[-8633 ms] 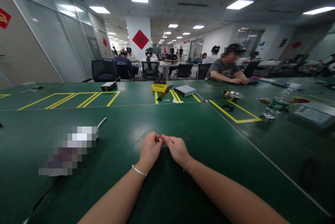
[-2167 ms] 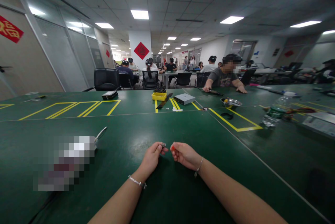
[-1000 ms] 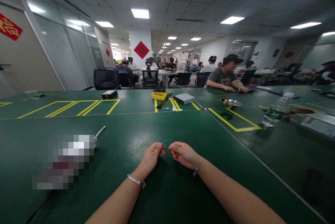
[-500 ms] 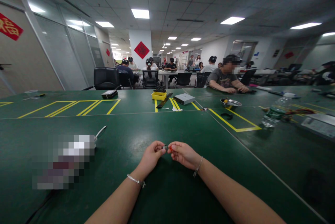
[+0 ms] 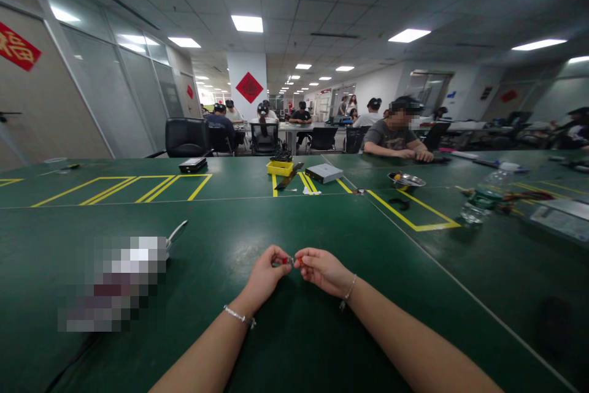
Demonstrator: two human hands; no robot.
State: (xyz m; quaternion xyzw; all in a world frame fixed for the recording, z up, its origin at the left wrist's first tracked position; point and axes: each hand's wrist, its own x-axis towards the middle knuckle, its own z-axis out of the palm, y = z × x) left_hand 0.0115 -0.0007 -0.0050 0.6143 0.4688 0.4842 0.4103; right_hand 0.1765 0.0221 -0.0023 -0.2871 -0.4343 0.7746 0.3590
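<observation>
Both my hands rest on the green table (image 5: 322, 221) in front of me, fingertips brought together. My left hand (image 5: 265, 273) pinches a tiny silver metal piece (image 5: 289, 260). My right hand (image 5: 322, 270) pinches a tiny orange-red piece (image 5: 297, 263) right against it. The two pieces touch or nearly touch between my fingertips; they are too small to name. Each wrist wears a thin bracelet.
A blurred-out object with a metal handle (image 5: 177, 232) lies to the left. Farther off are a yellow tray (image 5: 280, 168), a grey box (image 5: 324, 173), a metal bowl (image 5: 406, 181) and a water bottle (image 5: 481, 198). A person (image 5: 394, 133) sits across the table; others sit behind.
My hands, apart a second ago with a piece in each, have come together so the silver and orange pieces meet. The person across has shifted their arms a little.
</observation>
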